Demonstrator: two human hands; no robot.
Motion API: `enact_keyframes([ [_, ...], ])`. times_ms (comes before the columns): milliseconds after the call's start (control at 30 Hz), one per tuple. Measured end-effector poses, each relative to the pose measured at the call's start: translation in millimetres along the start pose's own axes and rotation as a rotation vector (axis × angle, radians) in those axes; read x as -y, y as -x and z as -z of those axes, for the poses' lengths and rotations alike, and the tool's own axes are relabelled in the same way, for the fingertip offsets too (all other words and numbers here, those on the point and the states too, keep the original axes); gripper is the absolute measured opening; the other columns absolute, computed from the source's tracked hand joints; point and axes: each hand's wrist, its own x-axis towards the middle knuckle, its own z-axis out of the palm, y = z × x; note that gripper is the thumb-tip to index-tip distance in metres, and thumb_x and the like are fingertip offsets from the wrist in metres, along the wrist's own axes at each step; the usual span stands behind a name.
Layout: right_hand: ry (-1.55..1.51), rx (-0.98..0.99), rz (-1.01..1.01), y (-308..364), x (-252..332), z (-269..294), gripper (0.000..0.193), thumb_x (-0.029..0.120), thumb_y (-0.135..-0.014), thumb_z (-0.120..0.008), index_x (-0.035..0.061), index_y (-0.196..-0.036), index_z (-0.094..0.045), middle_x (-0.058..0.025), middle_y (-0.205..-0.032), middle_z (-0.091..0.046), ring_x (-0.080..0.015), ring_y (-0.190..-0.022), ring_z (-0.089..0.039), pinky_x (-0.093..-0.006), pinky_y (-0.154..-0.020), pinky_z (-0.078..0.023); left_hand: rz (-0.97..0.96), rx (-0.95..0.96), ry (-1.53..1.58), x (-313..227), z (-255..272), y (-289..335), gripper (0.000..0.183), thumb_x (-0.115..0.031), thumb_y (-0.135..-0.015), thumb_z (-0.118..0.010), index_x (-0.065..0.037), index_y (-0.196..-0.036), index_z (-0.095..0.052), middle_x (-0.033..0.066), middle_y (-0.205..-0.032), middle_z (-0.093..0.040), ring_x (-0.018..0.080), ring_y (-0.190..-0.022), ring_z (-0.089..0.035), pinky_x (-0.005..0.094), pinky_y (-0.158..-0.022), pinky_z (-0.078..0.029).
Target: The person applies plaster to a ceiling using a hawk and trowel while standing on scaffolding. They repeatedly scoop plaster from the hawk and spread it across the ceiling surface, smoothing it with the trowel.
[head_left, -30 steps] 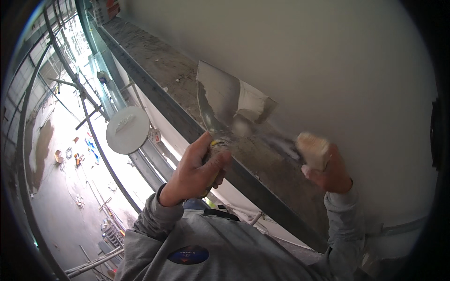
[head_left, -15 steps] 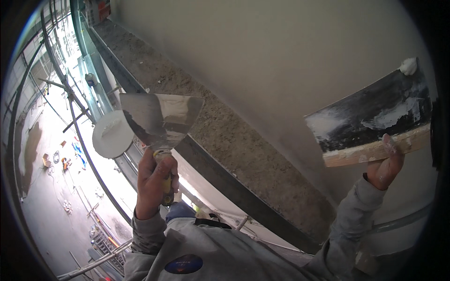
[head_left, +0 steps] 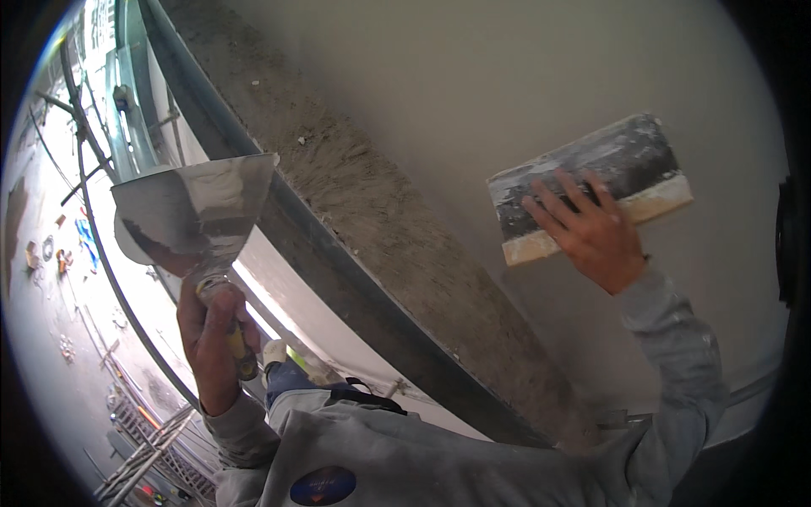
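My left hand [head_left: 213, 342] is closed round the yellow-and-dark handle of a wide putty knife [head_left: 190, 207]. Its broad metal blade points up and carries smears of pale filler. On the right, my right hand [head_left: 601, 245] grips a skimming blade [head_left: 629, 156] with a dark, filler-streaked plate and a pale wooden back strip. Its fingers lie spread over the plate; the thumb is hidden. The plate is at the smooth grey wall [head_left: 405, 59]; whether its whole edge touches I cannot tell. Behind the putty knife, a pale round thing [head_left: 129, 241] is mostly covered.
A rough concrete ledge [head_left: 405, 228] runs diagonally along the wall's foot, bordered by a dark metal edge [head_left: 363, 317]. Beyond it, to the left, a floor far below holds scattered materials. Scaffold poles [head_left: 152, 448] and a curved dark pipe [head_left: 127, 296] stand on that side.
My right hand has moved left with the skimming blade and turned, its back now facing me and the plate flatter to the wall. The putty knife has shifted left and slightly down.
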Motion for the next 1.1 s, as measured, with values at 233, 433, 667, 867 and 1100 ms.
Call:
enact_keyframes([
  [233,-0.034,0.133,0.128,-27.7,15.5,-53.9,0.036,0.016,-0.076,-0.05,0.0087,-0.112,-0.049,-0.0056,-0.123,-0.039,-0.0248,-0.116,-0.032,-0.0417,-0.095,-0.029,0.004,-0.179,-0.068,-8.2,17.9,9.0,0.025,-0.02,-0.083,-0.046,-0.001,-0.098,-0.041,0.0037,-0.063,-0.045,0.0068,-0.038,-0.042,0.0177,-0.034,-0.036],
  [433,0.12,0.127,0.164,-30.7,22.9,-76.2,0.036,0.017,-0.077,-0.048,0.0071,-0.112,-0.048,-0.0061,-0.123,-0.039,-0.025,-0.116,-0.033,-0.0413,-0.095,-0.029,0.016,-0.256,-0.027,2.4,8.3,32.4,0.028,-0.018,-0.083,-0.046,0.0,-0.103,-0.039,0.0039,-0.062,-0.044,0.0071,-0.037,-0.042,0.0179,-0.033,-0.036],
  [667,0.09,0.14,0.177,-14.3,25.1,-101.9,0.035,0.018,-0.078,-0.046,0.0044,-0.11,-0.049,-0.0083,-0.117,-0.043,-0.0251,-0.111,-0.037,-0.0408,-0.094,-0.028,-0.007,-0.253,0.057,37.1,3.9,72.1,0.029,-0.018,-0.083,-0.047,0.0,-0.104,-0.038,0.0046,-0.061,-0.044,0.0085,-0.039,-0.043,0.0182,-0.034,-0.036],
  [867,0.127,-0.071,0.194,-44.0,38.4,-82.9,0.027,0.018,-0.078,-0.047,0.0035,-0.1,-0.055,-0.0077,-0.106,-0.051,-0.0227,-0.104,-0.043,-0.0383,-0.093,-0.029,0.016,-0.337,0.081,65.1,9.1,105.0,0.028,-0.018,-0.083,-0.047,0.0,-0.102,-0.038,0.0045,-0.061,-0.045,0.0087,-0.039,-0.043,0.0185,-0.034,-0.036],
  [1100,0.226,0.077,0.212,-88.7,34.2,-116.8,0.034,0.019,-0.078,-0.049,0.0034,-0.108,-0.049,-0.0068,-0.112,-0.047,-0.0223,-0.107,-0.039,-0.038,-0.093,-0.029,-0.005,-0.373,0.048,75.1,14.8,138.4,0.031,-0.015,-0.083,-0.046,-0.002,-0.109,-0.036,0.0029,-0.063,-0.044,0.0073,-0.039,-0.042,0.0177,-0.032,-0.035],
])
